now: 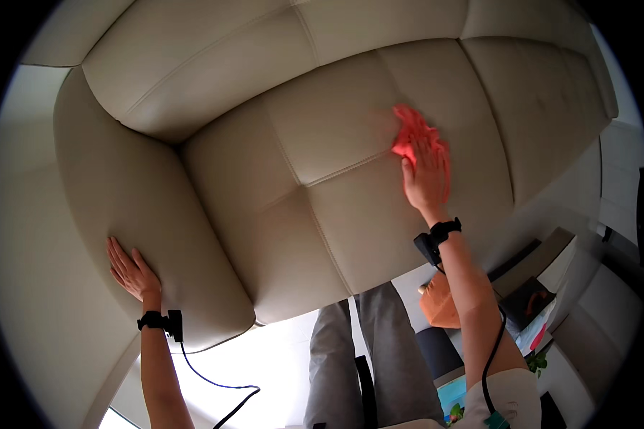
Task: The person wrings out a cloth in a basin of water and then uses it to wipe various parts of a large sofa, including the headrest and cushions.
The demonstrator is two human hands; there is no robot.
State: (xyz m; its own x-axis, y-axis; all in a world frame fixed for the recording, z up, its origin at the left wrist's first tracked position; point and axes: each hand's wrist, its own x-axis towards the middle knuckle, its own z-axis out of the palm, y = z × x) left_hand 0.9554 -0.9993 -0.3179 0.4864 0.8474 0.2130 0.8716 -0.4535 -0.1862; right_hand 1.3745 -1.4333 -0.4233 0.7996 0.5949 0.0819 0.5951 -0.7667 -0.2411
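Observation:
A beige leather sofa point(338, 230) with stitched seams stretches before me. On its seat cushion, my right hand point(425, 179) presses a crumpled red cloth point(416, 131) flat under its fingers. Part of the cloth shows beyond the fingertips and along the hand's right side. My left hand point(134, 273) rests palm down on the sofa's left armrest point(139, 187), with nothing in it and its thumb apart from the fingers. Each wrist wears a black strap with a small device and a cable.
The sofa backrest point(220, 59) rises at the far side. Below my right forearm are an orange object point(440, 303), a low table bearing several items, and a green plant point(536, 363). A cable point(220, 385) hangs by my left wrist. My legs point(381, 359) stand close to the seat's front edge.

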